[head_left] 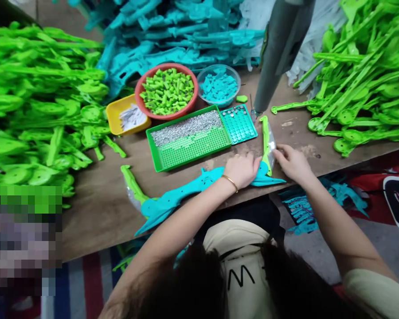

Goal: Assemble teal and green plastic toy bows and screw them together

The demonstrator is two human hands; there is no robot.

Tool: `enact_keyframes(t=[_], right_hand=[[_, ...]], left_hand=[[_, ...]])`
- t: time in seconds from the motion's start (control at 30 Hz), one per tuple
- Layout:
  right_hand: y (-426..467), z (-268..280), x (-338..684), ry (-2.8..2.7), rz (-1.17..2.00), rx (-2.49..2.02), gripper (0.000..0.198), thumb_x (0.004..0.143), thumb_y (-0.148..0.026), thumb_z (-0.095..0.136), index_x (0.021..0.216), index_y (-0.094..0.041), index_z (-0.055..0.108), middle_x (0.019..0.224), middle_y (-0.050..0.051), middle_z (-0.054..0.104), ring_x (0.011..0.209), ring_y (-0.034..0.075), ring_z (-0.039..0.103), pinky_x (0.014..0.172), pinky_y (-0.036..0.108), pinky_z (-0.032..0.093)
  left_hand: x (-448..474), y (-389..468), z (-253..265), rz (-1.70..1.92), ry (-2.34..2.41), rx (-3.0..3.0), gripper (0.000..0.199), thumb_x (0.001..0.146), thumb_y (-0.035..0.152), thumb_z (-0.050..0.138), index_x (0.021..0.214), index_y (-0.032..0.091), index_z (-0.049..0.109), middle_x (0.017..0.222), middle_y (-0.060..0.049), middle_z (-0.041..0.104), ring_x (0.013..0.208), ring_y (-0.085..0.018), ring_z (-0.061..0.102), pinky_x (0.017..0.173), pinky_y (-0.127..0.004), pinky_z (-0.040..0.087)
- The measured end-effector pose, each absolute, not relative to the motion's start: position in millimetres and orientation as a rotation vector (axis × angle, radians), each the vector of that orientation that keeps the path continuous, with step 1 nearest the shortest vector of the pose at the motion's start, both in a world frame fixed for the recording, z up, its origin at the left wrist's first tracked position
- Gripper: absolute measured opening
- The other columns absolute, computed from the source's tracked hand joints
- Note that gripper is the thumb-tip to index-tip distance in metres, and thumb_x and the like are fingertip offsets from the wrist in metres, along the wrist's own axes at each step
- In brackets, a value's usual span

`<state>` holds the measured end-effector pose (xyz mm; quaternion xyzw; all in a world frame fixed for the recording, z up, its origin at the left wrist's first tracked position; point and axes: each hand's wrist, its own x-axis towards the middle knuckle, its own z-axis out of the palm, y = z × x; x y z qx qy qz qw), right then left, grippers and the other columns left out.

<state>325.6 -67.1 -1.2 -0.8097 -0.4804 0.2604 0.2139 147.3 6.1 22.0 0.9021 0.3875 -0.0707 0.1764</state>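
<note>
A long, curved blue plastic piece [186, 188] lies along the near edge of the table. My left hand [241, 170] grips it near its right end, fingers closed over the top. A green plastic arm [266, 137] with a clear, film-like blade along its side meets that end and points away from me. At the clear side of this arm, my right hand [291, 163] is closed in a pinch. On the left end of the blue piece sits a second green arm [133, 181], also with a clear blade, and no hand touches it.
Behind stand a green perforated tray [186, 161] of small metal bits, a blue tray [242, 130], a red bowl [194, 99], a clear tub [219, 105] and a yellow box [113, 122]. A grey post [275, 53] rises nearby. Green parts [29, 106] are heaped at both sides.
</note>
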Motion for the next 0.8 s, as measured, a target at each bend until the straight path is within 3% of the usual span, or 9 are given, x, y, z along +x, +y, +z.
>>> enact_keyframes(t=[0.13,0.4,0.53,0.7,0.8], right_hand=[[-76,-3,317,-1.099,1.042,-1.91,0.045,0.087,-0.056,0.051,0.119,-0.025,0.057,0.073,0.0,0.067,0.06,0.018,0.061,0.056,0.031,0.048],[-65,-1,301,-0.989,1.202,-1.669,0.042,0.086,-0.053,0.056,0.118,-0.027,0.06,0.077,0.0,0.064,0.067,0.017,0.059,0.059,0.03,0.048],[-74,-2,305,-1.041,1.208,-1.685,0.043,0.089,-0.052,0.052,0.123,-0.025,0.06,0.093,0.003,0.069,0.081,0.019,0.064,0.072,0.033,0.053],[-94,0,311,-0.896,1.256,-1.7,0.047,0.09,-0.054,0.051,0.124,-0.022,0.06,0.098,0.005,0.071,0.08,0.018,0.066,0.073,0.033,0.056],[-89,6,308,-1.004,1.233,-1.617,0.042,0.09,-0.05,0.053,0.12,-0.022,0.064,0.115,0.006,0.069,0.101,0.02,0.065,0.089,0.034,0.054]], left_hand=[[142,2,29,-0.28,0.96,2.624,0.062,0.101,0.047,0.018,0.092,0.013,0.07,0.094,-0.017,0.072,0.094,-0.031,0.069,0.077,-0.039,0.05],[145,-8,40,-0.526,0.912,2.558,0.063,0.1,0.052,0.014,0.1,0.015,0.066,0.081,-0.015,0.072,0.08,-0.03,0.072,0.064,-0.038,0.049],[147,-5,39,-0.564,0.896,2.555,0.063,0.1,0.051,0.013,0.1,0.015,0.065,0.083,-0.015,0.073,0.08,-0.031,0.072,0.063,-0.038,0.049],[146,-5,40,-0.533,0.919,2.587,0.064,0.1,0.053,0.013,0.098,0.015,0.065,0.081,-0.014,0.072,0.078,-0.028,0.072,0.061,-0.035,0.048],[144,-10,40,-0.44,0.897,2.629,0.064,0.101,0.051,0.015,0.094,0.013,0.065,0.083,-0.015,0.072,0.079,-0.028,0.072,0.061,-0.034,0.048]])
